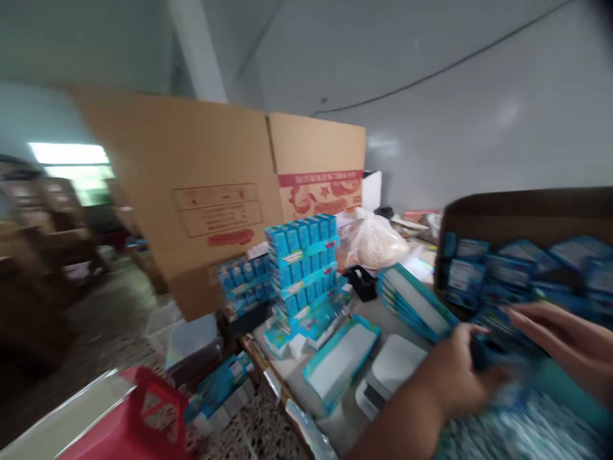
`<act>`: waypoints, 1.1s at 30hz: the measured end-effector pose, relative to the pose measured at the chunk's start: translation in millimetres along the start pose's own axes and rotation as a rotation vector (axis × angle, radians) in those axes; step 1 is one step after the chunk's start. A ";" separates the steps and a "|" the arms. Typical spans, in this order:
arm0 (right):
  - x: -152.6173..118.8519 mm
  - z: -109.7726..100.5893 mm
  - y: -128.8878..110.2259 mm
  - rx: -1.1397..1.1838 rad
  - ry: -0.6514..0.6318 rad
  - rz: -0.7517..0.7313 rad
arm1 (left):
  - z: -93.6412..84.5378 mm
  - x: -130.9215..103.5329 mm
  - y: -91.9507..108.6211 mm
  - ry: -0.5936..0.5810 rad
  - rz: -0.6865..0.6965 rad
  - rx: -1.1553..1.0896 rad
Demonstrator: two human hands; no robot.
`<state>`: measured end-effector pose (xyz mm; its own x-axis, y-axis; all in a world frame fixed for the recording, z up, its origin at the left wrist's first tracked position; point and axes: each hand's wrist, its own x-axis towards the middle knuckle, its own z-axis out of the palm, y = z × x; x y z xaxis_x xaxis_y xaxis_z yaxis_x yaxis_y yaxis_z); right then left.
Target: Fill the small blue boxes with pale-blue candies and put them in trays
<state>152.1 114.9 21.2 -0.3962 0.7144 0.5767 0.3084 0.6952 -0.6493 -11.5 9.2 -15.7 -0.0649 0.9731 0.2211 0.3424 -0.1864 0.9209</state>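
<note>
At the lower right, my left hand [462,370] has its fingers curled round a dark blue item [483,352], blurred by motion. My right hand [565,342] is just to its right, fingers stretched out above a pile of small clear-and-blue packets [522,425]. Behind both hands stands an open brown carton [517,214] holding several small blue boxes [464,278]. Flattened blue-and-white cartons [416,303] lean beside my left hand. An open blue tray box [342,361] lies on the table, next to a white device [397,364].
Stacked blue display boxes [304,268] stand mid-table before a large cardboard box [215,198]. A tied plastic bag [376,239] lies behind. A red crate [129,421], a plastic bin [191,338] and more blue cartons [223,390] are at lower left.
</note>
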 end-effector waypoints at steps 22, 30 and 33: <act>-8.8 -0.3 -14.7 -0.287 -1.040 0.080 | -101.5 -23.0 -63.7 0.423 0.029 -0.124; -31.8 10.8 -63.7 -0.103 -0.974 -0.349 | -95.9 -24.0 -52.4 0.229 -0.019 -0.058; -37.9 15.6 -68.9 -0.175 -1.031 -0.400 | -96.2 -24.8 -49.3 0.305 0.044 -0.132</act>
<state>132.4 38.7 36.4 -0.9962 0.0862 -0.0105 0.0836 0.9195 -0.3841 -116.9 -18.8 -35.7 -0.3374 0.8819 0.3292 0.2282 -0.2626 0.9375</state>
